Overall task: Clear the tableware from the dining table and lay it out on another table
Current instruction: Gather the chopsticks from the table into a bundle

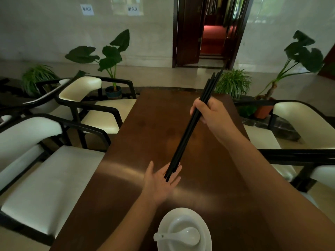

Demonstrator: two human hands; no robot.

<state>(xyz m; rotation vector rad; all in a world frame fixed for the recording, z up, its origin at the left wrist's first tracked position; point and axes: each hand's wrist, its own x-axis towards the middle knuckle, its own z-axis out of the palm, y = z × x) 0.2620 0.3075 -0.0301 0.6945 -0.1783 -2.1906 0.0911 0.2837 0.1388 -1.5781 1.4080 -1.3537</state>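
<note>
One white plate (206, 230) sits at the near edge of the brown table (126, 178). On it stands one white bowl (178, 223), and one white spoon (179, 236) lies across the bowl, its scoop inside the bowl to the right and its handle reaching left over the plate's rim.

A bundle of black chopsticks (188, 131) is held above the middle of the table. Its long axis runs diagonally, the far ends pointing up and to the right toward the doorway (212, 33), the near ends down and to the left. The sticks overlap, so an exact count cannot be made; several are visible.

The right hand (210, 113) is curled round the bundle in its upper half. The left hand (161, 182) is flat, palm up, fingers straight, with the near ends of the bundle resting on its fingers.

Four cream-cushioned chairs are visible: two left (101, 113), two right (297, 120).
</note>
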